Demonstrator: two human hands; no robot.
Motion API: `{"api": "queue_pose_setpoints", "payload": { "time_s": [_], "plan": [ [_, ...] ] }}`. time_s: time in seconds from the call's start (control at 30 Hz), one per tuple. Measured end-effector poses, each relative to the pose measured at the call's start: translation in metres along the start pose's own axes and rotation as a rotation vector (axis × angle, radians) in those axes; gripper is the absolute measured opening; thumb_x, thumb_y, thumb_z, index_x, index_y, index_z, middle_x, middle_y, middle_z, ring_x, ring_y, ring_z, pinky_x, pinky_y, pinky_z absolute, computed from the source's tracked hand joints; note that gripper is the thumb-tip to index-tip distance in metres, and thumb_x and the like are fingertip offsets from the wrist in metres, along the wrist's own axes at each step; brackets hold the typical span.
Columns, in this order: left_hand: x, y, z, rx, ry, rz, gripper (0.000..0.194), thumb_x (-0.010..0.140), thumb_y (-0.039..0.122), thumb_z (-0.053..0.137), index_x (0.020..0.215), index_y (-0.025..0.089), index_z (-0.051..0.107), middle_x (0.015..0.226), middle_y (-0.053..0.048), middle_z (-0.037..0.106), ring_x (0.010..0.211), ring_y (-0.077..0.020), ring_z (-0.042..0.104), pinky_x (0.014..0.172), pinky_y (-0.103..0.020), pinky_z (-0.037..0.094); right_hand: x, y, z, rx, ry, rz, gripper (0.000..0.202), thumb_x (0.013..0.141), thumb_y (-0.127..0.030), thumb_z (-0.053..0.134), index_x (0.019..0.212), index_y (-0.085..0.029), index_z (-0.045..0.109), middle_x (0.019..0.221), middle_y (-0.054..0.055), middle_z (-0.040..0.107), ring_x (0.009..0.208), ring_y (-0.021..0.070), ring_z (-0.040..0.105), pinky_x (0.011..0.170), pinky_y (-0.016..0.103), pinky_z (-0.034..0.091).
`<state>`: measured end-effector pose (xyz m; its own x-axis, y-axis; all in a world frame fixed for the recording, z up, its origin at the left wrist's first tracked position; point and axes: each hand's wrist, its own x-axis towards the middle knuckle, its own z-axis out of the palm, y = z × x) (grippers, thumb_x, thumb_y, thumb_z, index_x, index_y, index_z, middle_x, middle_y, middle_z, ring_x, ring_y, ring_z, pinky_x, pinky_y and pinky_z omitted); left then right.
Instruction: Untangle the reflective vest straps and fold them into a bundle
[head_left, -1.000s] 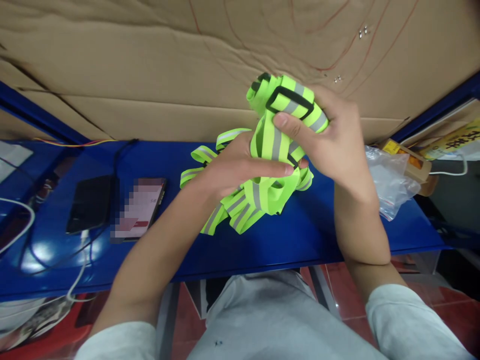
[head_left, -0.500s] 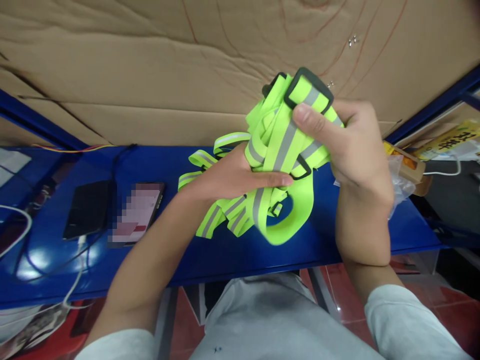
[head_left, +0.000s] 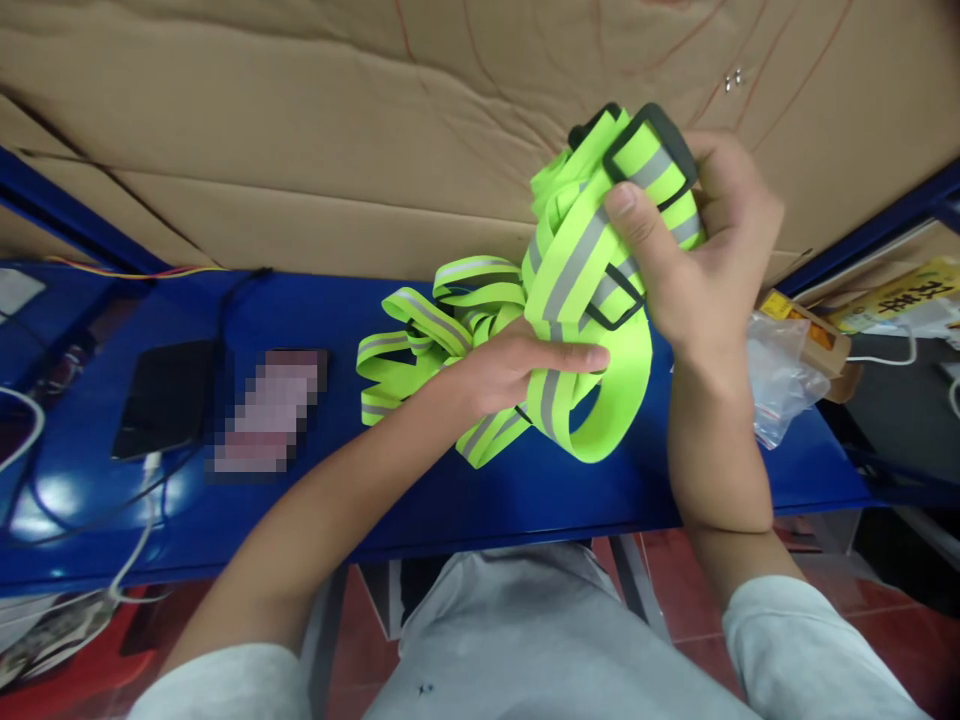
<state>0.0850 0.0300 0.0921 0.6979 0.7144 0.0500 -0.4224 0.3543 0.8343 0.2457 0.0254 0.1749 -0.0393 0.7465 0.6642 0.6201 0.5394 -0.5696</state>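
Observation:
A bundle of neon yellow-green straps (head_left: 574, 265) with grey reflective stripes and black buckles is held up above the blue table (head_left: 450, 515). My right hand (head_left: 694, 235) grips its upper right part, thumb in front beside a large black rectangular buckle (head_left: 652, 150). Lower down, my left hand (head_left: 529, 365) is closed round the bundle, its thumb across the front; most of its other fingers are hidden by the straps. One wide loop hangs under that thumb. More looped straps (head_left: 420, 340) of the same kind spread to the left, behind my left hand and forearm.
On the left of the table are a black phone (head_left: 165, 398) with a white cable and a blurred-out phone (head_left: 270, 410). A clear plastic bag (head_left: 784, 375) and an open cardboard box (head_left: 825, 345) are on the right. Brown cardboard (head_left: 300, 130) rises behind the table.
Both hands and the held bundle have shifted right, my right hand also upward. More of the looped straps on the left now shows. The whole view has shifted slightly.

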Motion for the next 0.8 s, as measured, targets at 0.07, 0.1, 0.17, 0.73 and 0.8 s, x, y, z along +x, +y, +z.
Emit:
{"api": "queue_pose_setpoints", "payload": {
  "time_s": [0.07, 0.1, 0.17, 0.73, 0.8],
  "plan": [
    [-0.001, -0.001, 0.003, 0.010, 0.060, 0.035, 0.052, 0.057, 0.030, 0.101, 0.101, 0.019, 0.075, 0.108, -0.007, 0.080, 0.110, -0.0301, 0.076, 0.101, -0.043, 0.060, 0.001, 0.000, -0.001, -0.032, -0.018, -0.019, 0.028, 0.096, -0.058, 0.064, 0.116, -0.040, 0.069, 0.127, 0.000, 0.072, 0.122, 0.0324, 0.067, 0.103, 0.053, 0.059],
    [-0.002, -0.001, 0.004, 0.024, 0.096, 0.049, 0.054, 0.057, 0.028, 0.100, 0.104, 0.020, 0.075, 0.108, -0.006, 0.080, 0.110, -0.0297, 0.076, 0.100, -0.042, 0.061, 0.001, -0.001, -0.001, -0.030, -0.017, -0.040, 0.026, 0.097, -0.055, 0.064, 0.117, -0.039, 0.070, 0.126, 0.000, 0.073, 0.120, 0.0312, 0.068, 0.104, 0.052, 0.059],
    [-0.002, -0.002, 0.008, 0.036, 0.135, 0.045, 0.054, 0.059, 0.029, 0.099, 0.106, 0.022, 0.073, 0.105, -0.003, 0.080, 0.111, -0.0298, 0.076, 0.099, -0.042, 0.061, 0.000, -0.002, -0.001, -0.011, 0.010, -0.107, 0.022, 0.098, -0.047, 0.065, 0.116, -0.036, 0.070, 0.123, -0.001, 0.074, 0.118, 0.0277, 0.070, 0.105, 0.047, 0.059],
    [-0.005, 0.029, -0.023, 0.520, 0.231, 0.283, 0.043, 0.065, 0.023, 0.098, 0.100, 0.028, 0.073, 0.119, 0.015, 0.077, 0.128, -0.0203, 0.063, 0.122, -0.033, 0.044, 0.005, 0.017, 0.018, 0.714, -0.233, 0.272, 0.028, 0.085, -0.042, 0.084, 0.101, -0.022, 0.072, 0.098, -0.004, 0.077, 0.085, 0.0137, 0.070, 0.078, 0.024, 0.057],
    [-0.002, 0.027, -0.020, 0.529, 0.205, 0.346, 0.048, 0.063, 0.021, 0.099, 0.103, 0.029, 0.074, 0.114, 0.015, 0.078, 0.120, -0.0190, 0.067, 0.116, -0.032, 0.049, 0.006, 0.022, 0.022, 0.895, -0.288, 0.405, 0.035, 0.080, -0.039, 0.088, 0.104, -0.024, 0.066, 0.094, -0.006, 0.076, 0.081, 0.0127, 0.071, 0.073, 0.023, 0.059]
  ]
}}
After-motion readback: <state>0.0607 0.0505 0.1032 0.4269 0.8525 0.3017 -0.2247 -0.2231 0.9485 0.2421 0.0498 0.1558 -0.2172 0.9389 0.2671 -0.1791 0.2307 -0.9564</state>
